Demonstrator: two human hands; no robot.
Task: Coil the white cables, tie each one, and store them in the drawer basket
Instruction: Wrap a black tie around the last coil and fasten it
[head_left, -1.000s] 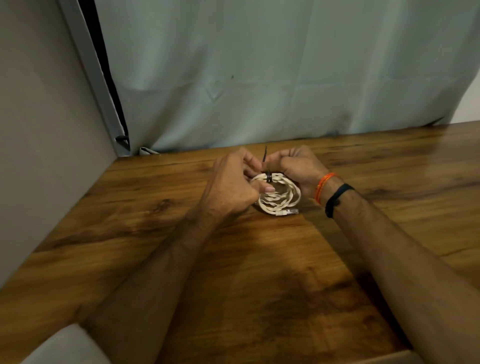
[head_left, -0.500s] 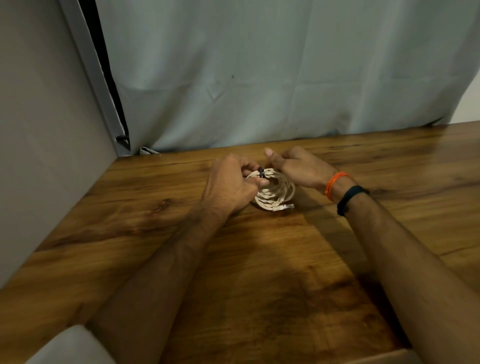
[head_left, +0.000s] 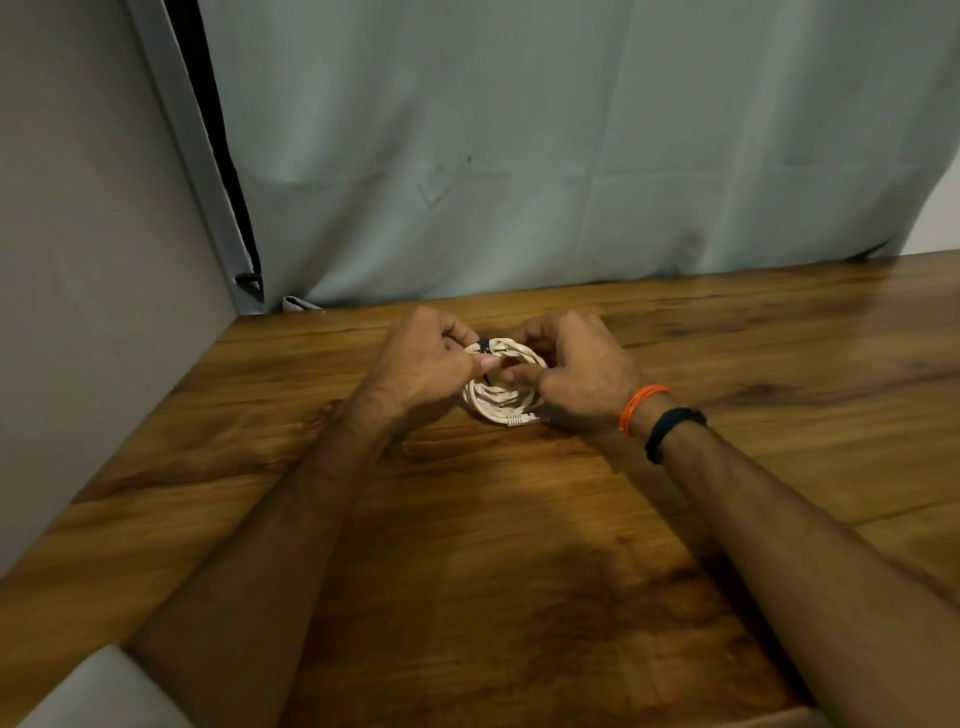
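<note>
A coiled white cable (head_left: 501, 402) lies between both hands on the wooden table (head_left: 519, 545), its plug end at the near side. A black tie (head_left: 484, 345) wraps the coil's far left part. My left hand (head_left: 423, 361) grips the coil at the tie, thumb pressed on the cable. My right hand (head_left: 576, 371) curls around the coil's right side, thumb and fingers pinching it. No drawer basket is in view.
A pale curtain (head_left: 571, 156) hangs along the table's far edge. A grey wall panel (head_left: 78, 260) closes off the left side. A pale object's corner (head_left: 98, 691) shows at the bottom left edge.
The tie's upright tail, seen a second ago, no longer sticks up. My right hand opened off the coil, then came back and closed on its right side. The coil shifted slightly.
</note>
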